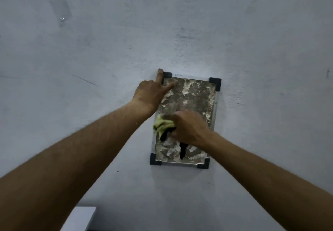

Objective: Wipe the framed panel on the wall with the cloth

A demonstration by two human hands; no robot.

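A framed panel (195, 93) hangs on the wall, with a silver frame, black corner pieces and a blotchy grey-and-white surface. My left hand (150, 93) rests on its upper left corner, one finger along the frame's outer edge and another on the panel face. My right hand (189, 127) presses a yellow-green cloth (163, 124) with dark parts against the panel's lower left area. A dark strip of the cloth hangs below my right hand.
The pale grey wall (252, 50) fills the view, with scuffs and a patch of clear tape (61, 9) at the upper left. A white ledge or box corner (81, 218) shows at the bottom left.
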